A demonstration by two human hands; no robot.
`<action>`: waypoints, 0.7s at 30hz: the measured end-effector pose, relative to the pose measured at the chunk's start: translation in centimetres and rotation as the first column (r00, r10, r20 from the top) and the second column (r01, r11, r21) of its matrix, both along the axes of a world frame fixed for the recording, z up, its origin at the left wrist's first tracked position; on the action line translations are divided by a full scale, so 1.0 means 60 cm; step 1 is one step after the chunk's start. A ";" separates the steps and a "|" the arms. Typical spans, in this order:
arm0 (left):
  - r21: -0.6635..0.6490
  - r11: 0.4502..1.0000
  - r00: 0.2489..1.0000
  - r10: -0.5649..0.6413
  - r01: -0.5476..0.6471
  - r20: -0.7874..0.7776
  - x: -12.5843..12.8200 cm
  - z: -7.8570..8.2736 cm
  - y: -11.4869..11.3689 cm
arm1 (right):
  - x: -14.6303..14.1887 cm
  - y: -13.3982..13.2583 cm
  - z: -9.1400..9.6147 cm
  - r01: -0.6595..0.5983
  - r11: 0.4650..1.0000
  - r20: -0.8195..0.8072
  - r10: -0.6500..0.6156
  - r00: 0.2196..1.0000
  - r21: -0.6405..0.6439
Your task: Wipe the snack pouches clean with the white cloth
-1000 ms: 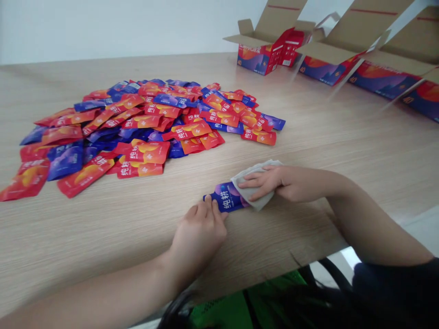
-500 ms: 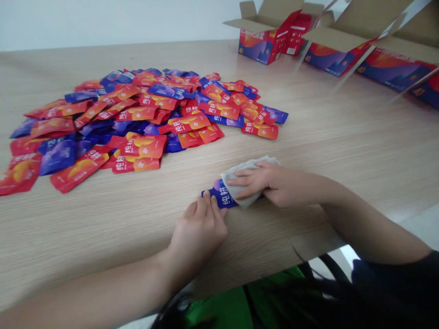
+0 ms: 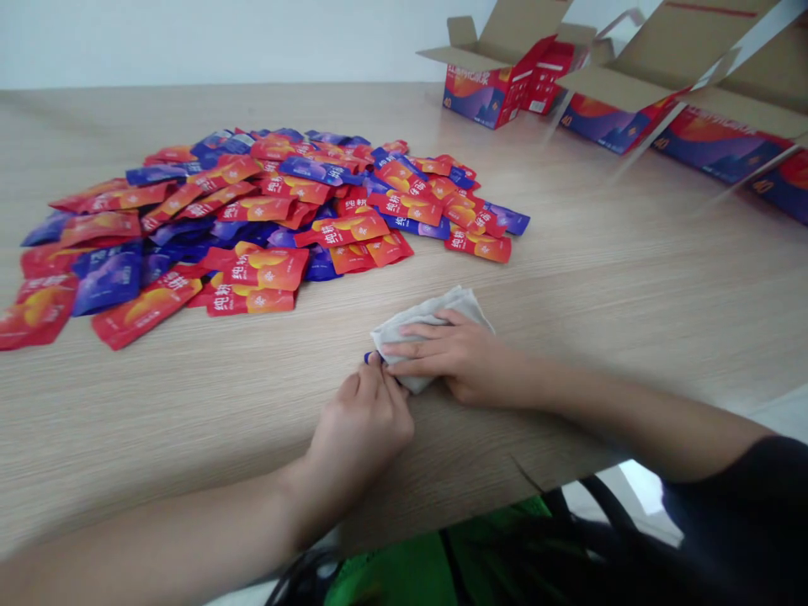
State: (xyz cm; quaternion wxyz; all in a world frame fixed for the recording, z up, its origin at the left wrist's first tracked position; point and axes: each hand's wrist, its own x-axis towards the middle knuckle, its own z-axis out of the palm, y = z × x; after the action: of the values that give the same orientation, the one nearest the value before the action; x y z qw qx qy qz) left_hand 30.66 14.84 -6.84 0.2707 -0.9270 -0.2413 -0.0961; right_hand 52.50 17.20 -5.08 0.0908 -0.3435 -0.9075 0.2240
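Observation:
My right hand point(image 3: 451, 355) lies flat with fingers stretched out on a grey-white cloth point(image 3: 435, 310), pressing it onto a blue sachet point(image 3: 368, 357) on the wooden table point(image 3: 631, 269). Only the sachet's left tip shows beyond the cloth. My left hand point(image 3: 361, 427) has its fingers curled and pinches that left end of the sachet against the table.
A wide heap of red-orange and blue sachets point(image 3: 252, 210) covers the table's left and middle. Open cardboard boxes with red and blue print point(image 3: 505, 76) stand along the far right edge, more of them point(image 3: 713, 126) beside it. Green fabric point(image 3: 404, 572) shows below the table's near edge.
My right hand slid the cloth leftwards along the blue sachet, which went from mostly showing to almost fully covered. My left hand stayed at the sachet's left end.

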 end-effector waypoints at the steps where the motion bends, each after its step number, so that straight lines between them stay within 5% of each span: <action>1: 0.000 1.000 1.000 0.011 -0.011 -0.007 0.000 0.000 0.001 | -0.007 0.002 -0.009 -0.017 0.999 -0.013 0.017 1.000 0.040; 9: 0.015 1.000 0.999 0.016 -0.017 0.044 0.005 0.002 0.010 | 0.075 0.032 -0.002 -0.042 0.999 -0.142 0.039 0.989 -0.013; 16: -0.086 0.996 0.997 0.029 -0.024 0.067 0.002 0.003 0.007 | 0.014 0.027 -0.005 -0.112 0.993 -0.078 0.115 0.990 0.034; 21: 0.002 1.000 0.998 0.025 -0.025 0.051 0.000 0.000 0.008 | 0.053 0.045 0.017 -0.125 0.988 -0.054 0.121 0.991 -0.087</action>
State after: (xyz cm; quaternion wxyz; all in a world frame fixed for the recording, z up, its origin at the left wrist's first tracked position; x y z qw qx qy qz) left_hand 30.68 15.35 -6.85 0.2670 -0.9207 -0.2596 -0.1168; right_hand 55.70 19.91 -4.06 0.0833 -0.2849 -0.9135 0.2781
